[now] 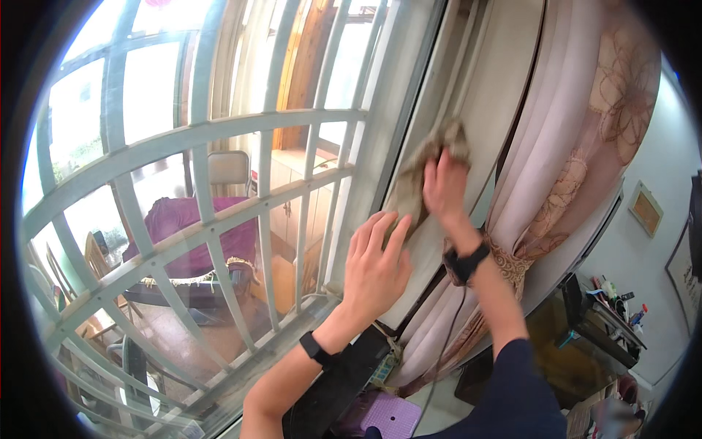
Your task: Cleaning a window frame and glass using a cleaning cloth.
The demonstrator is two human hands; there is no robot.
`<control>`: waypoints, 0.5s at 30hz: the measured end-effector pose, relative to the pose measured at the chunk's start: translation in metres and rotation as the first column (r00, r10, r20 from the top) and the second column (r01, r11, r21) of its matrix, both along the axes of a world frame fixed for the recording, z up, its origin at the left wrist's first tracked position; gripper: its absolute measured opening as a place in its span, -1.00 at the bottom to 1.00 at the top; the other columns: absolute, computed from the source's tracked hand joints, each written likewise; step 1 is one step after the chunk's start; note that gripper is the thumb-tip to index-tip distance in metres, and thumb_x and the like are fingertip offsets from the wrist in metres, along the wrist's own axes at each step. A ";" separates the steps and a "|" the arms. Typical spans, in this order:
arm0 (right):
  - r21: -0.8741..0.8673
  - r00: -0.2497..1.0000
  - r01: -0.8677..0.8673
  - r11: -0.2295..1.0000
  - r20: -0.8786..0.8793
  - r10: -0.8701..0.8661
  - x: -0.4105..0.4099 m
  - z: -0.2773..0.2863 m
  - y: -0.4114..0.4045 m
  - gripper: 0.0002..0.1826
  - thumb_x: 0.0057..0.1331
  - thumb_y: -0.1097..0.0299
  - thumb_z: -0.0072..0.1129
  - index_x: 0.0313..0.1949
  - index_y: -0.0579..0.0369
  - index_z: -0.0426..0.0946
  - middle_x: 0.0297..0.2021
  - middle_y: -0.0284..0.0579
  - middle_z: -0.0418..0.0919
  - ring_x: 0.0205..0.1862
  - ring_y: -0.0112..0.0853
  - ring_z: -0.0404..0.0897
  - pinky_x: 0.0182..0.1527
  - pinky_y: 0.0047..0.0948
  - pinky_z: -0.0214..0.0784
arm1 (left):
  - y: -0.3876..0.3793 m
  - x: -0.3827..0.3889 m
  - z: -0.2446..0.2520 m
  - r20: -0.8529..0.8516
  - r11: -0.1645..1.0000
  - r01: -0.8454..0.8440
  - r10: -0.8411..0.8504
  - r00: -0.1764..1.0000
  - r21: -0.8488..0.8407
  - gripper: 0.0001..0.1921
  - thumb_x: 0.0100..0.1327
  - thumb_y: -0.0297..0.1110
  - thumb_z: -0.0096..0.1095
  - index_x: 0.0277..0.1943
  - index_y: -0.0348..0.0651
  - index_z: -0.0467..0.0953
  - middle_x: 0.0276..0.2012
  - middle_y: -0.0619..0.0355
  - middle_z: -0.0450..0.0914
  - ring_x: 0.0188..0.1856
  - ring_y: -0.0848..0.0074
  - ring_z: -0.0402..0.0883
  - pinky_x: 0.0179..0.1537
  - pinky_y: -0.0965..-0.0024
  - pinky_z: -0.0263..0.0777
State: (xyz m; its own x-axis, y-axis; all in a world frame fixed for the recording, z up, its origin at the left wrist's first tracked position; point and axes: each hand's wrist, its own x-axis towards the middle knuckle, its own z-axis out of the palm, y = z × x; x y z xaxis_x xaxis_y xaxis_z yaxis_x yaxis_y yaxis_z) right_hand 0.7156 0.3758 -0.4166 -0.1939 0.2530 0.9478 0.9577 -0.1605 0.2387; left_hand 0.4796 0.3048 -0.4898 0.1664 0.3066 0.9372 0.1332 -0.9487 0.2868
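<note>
A crumpled, greyish-brown cloth (411,184) lies against the pale window frame (493,71), along its grooved inner side. My right hand (447,184) is shut on the cloth and presses it to the frame. Lower and to the left, my left hand (378,260) has its fingers spread at the frame's edge. Its fingertips reach the cloth's lower end; whether they touch it or the frame behind, I cannot tell. Each wrist wears a black band.
Pale metal bars (164,142) stand beyond the glass on the left. A tied-back floral curtain (570,181) hangs close to my right arm, with a thin cable (447,340) below. Lower down are a black object (340,384) and a purple perforated seat (390,414).
</note>
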 end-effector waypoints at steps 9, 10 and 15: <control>0.103 0.847 0.491 0.865 0.179 -0.501 0.014 0.315 0.051 -0.61 0.36 0.14 -0.05 0.03 0.03 0.60 -0.22 0.03 0.71 -0.17 -0.04 0.69 -0.12 -0.02 0.53 | 0.032 -0.055 -0.059 -0.443 0.694 -0.495 0.718 0.537 0.523 -0.41 0.26 -0.20 0.10 0.35 -0.16 0.31 0.45 0.06 0.21 0.50 0.28 0.11 0.52 0.18 -0.11; 0.131 0.828 0.500 0.856 0.216 -0.516 0.038 0.352 0.040 -0.68 0.33 0.19 -0.02 -0.09 0.05 0.62 -0.24 0.06 0.70 -0.18 -0.02 0.68 -0.12 0.00 0.52 | 0.028 -0.048 -0.054 -0.437 0.646 -0.506 0.761 0.479 0.571 -0.38 0.29 -0.12 0.03 0.38 -0.11 0.25 0.48 0.09 0.17 0.52 0.30 0.06 0.53 0.19 -0.20; 0.374 0.703 0.392 0.841 0.468 -0.535 0.036 0.348 0.073 -0.81 0.18 0.34 0.10 -0.45 0.04 0.70 -0.39 0.03 0.69 -0.28 -0.10 0.69 -0.25 -0.08 0.54 | 0.038 -0.052 -0.063 -0.348 0.449 -0.573 0.893 0.284 0.685 -0.43 0.30 -0.12 0.00 0.36 -0.04 0.29 0.47 0.16 0.19 0.50 0.35 0.08 0.53 0.19 -0.19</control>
